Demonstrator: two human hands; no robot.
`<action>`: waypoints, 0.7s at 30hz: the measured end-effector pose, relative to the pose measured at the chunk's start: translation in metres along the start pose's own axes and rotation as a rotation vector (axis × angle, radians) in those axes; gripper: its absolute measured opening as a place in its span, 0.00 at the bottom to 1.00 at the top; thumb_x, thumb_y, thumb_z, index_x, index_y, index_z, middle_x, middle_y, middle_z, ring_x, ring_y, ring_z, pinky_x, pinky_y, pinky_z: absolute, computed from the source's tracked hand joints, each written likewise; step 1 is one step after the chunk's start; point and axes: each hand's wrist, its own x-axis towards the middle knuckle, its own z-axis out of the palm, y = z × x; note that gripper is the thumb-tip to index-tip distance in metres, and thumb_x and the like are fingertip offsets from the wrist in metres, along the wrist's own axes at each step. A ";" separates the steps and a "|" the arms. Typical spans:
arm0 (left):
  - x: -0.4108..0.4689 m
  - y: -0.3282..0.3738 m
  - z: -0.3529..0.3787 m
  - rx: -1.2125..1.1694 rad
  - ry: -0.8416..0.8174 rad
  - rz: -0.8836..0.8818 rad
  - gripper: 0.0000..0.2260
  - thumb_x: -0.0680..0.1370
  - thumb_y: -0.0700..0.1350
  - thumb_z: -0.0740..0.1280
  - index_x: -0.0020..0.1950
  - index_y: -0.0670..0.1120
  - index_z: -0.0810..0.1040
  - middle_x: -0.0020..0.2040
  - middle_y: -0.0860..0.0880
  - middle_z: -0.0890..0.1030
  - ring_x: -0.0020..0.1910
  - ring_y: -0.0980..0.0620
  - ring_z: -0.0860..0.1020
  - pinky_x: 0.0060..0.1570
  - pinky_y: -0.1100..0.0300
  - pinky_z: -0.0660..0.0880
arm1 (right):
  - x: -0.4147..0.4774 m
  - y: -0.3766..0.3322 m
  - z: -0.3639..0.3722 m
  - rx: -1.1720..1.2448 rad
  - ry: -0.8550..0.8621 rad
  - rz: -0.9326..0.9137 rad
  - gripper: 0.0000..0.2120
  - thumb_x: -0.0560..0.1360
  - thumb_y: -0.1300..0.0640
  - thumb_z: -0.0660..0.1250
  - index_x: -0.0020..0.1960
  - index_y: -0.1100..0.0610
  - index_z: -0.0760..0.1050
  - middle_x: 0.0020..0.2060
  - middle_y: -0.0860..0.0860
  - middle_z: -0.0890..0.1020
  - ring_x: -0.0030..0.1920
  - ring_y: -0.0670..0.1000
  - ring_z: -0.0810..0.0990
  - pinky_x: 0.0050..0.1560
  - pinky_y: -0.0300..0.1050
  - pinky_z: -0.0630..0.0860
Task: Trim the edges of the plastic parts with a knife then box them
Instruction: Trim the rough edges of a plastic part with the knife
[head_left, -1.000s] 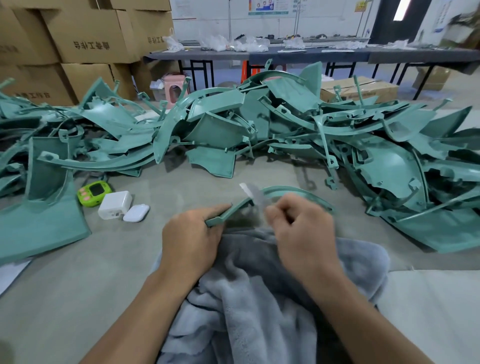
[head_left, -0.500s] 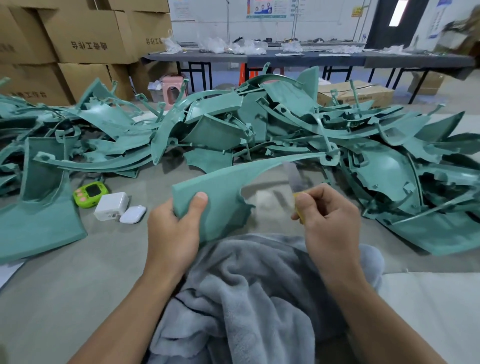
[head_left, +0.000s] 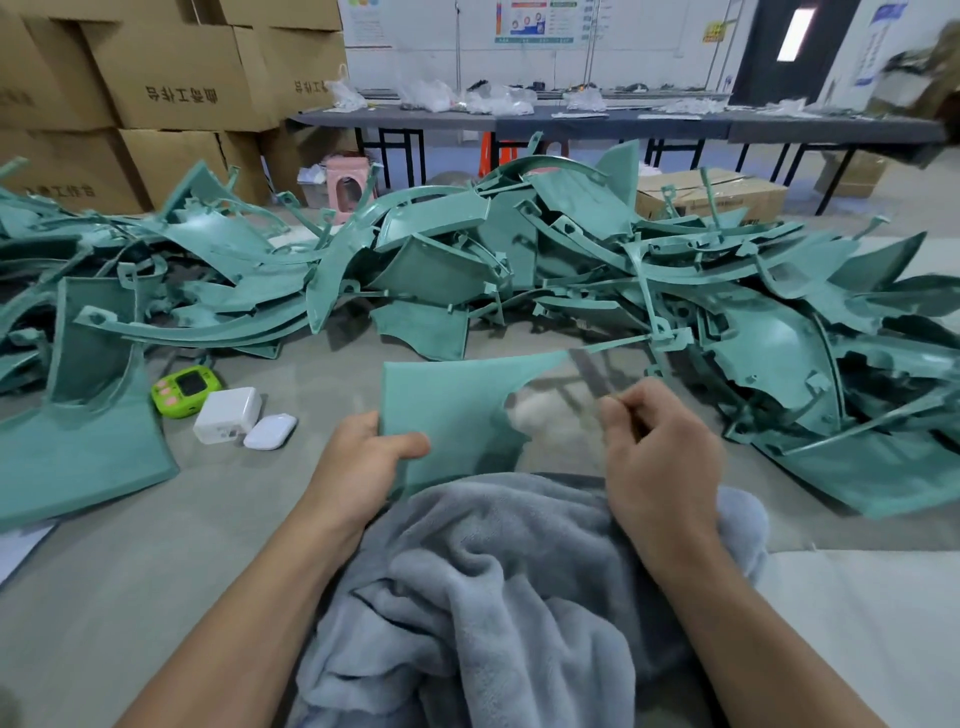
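Note:
My left hand (head_left: 363, 467) grips the lower left corner of a teal plastic part (head_left: 452, 410), thumb on its face, holding the flat panel up over my lap. A thin arm of the part runs up and right towards the pile. My right hand (head_left: 660, 457) is curled round a knife (head_left: 592, 371); its blurred grey blade points up and left, close to the part's curved inner edge. A grey fleece cloth (head_left: 483, 587) covers my lap below both hands.
A big heap of teal plastic parts (head_left: 519, 260) spreads across the floor ahead and to both sides. A green timer (head_left: 186, 389), a white charger (head_left: 228, 414) and a white case (head_left: 270, 431) lie at left. Cardboard boxes (head_left: 171, 78) stack at back left; long tables (head_left: 597, 124) behind.
My left hand turned the part from edge-on to its flat face showing and shifted its grip to the corner. My right hand with the knife moved right and up along the edge.

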 end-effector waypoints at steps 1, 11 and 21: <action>0.000 0.000 0.000 0.013 -0.006 0.007 0.12 0.64 0.44 0.71 0.46 0.48 0.87 0.45 0.44 0.88 0.44 0.43 0.86 0.49 0.47 0.79 | -0.003 -0.003 0.001 -0.002 -0.059 -0.084 0.12 0.80 0.53 0.69 0.39 0.48 0.71 0.28 0.42 0.75 0.33 0.44 0.73 0.33 0.39 0.65; -0.003 0.002 0.003 0.065 -0.081 0.084 0.12 0.67 0.44 0.69 0.48 0.54 0.86 0.47 0.48 0.88 0.48 0.46 0.86 0.52 0.49 0.80 | 0.002 0.000 0.000 -0.021 -0.048 -0.002 0.12 0.80 0.52 0.68 0.38 0.49 0.73 0.29 0.43 0.77 0.35 0.49 0.78 0.34 0.44 0.71; -0.012 0.016 -0.008 -0.011 0.480 0.396 0.09 0.69 0.53 0.73 0.47 0.61 0.78 0.43 0.55 0.86 0.40 0.53 0.85 0.38 0.50 0.83 | 0.002 0.000 0.004 0.138 -0.311 0.165 0.14 0.76 0.54 0.70 0.32 0.52 0.77 0.27 0.46 0.82 0.29 0.44 0.80 0.37 0.43 0.73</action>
